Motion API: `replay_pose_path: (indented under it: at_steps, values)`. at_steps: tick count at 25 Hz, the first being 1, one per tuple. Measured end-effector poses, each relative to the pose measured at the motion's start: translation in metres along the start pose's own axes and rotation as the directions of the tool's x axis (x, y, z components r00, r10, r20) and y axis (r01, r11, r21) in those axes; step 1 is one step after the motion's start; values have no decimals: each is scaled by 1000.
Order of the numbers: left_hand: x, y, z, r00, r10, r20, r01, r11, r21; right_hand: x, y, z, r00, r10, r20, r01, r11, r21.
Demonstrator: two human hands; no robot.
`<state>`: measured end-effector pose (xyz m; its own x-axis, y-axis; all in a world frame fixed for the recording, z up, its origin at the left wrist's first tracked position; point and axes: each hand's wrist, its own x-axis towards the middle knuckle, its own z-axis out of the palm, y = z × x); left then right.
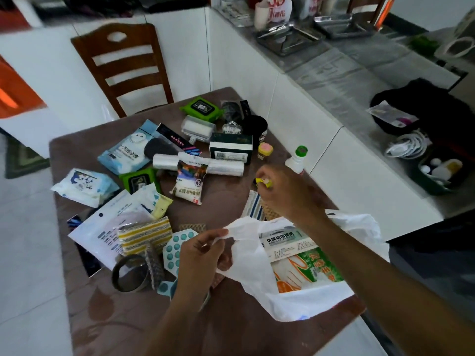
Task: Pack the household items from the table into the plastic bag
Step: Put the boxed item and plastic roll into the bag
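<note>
A white plastic bag (259,276) lies open on the brown table (133,312) at the near right, with a foil box and a glove pack (303,268) inside. My left hand (203,255) pinches the bag's handle and holds the mouth up. My right hand (285,191) grips a small yellow item (263,181) above the table, just beyond the bag. Household items cover the table: a salt packet (189,182), a roll of clear bags (198,164), wipes packs (201,109), a striped sponge (144,235).
A white bottle with a green cap (298,158) stands at the table's right edge, next to a low white wall. A dark box (230,147) and black cup (254,127) stand at the far side. A wooden chair (123,62) is behind the table.
</note>
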<state>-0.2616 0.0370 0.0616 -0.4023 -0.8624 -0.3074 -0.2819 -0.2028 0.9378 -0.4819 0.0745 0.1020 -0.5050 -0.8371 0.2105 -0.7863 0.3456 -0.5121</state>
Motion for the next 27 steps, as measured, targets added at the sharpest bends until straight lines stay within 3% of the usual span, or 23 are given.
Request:
replay_pose_path:
  at_steps: [3,6,8,11,14,19,23,27]
  values:
    - [19,-9,-2,1000,11,3,-11,999,49,66,3,62,972,33,234,3,989,-150]
    - [40,-21,-2,999,29,29,-31,995,93,108,23,116,894,138,427,24,936,-352]
    - [49,-26,-3,998,32,60,-37,996,85,124,35,147,887,155,435,52,903,-427]
    - [55,-29,-6,994,49,95,-55,997,53,141,39,175,937,115,330,84,843,-532]
    - [56,-25,-4,994,37,104,-40,999,29,147,34,180,920,109,376,141,804,-578]
    - [49,-10,-5,991,23,133,-22,1000,-9,133,24,127,927,112,358,97,850,-518]
    - [36,-2,-8,988,37,148,-33,999,-28,93,28,37,946,280,163,-231,936,-267]
    - [15,10,-4,987,29,161,-21,998,-52,-3,43,-42,862,497,96,-506,854,125]
